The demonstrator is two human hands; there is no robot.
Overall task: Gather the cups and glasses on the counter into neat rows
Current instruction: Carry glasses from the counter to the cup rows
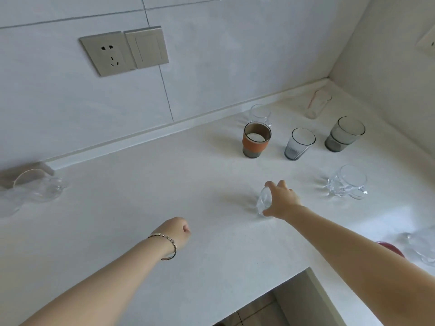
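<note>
My right hand (281, 200) grips a small clear glass (263, 201) from above, low over the white counter (164, 184). My left hand (177, 231), with a bracelet on its wrist, hovers over the counter with fingers curled and holds nothing. Beyond stand an orange-sleeved cup (256, 142), a ribbed grey glass (299, 143) and a smoky grey glass (344, 133) in a row. Behind them are a clear mug (260, 114) and a tall clear glass (319, 104). A clear handled mug (348, 182) sits to the right. Another clear glass (35, 187) stands far left.
A tiled wall with a socket (107, 52) and a switch (147, 47) rises behind the counter, and a side wall closes the right corner. Clear glassware (421, 243) and something red (392, 249) lie at the right edge. The counter's front edge has a cut-out (282, 302).
</note>
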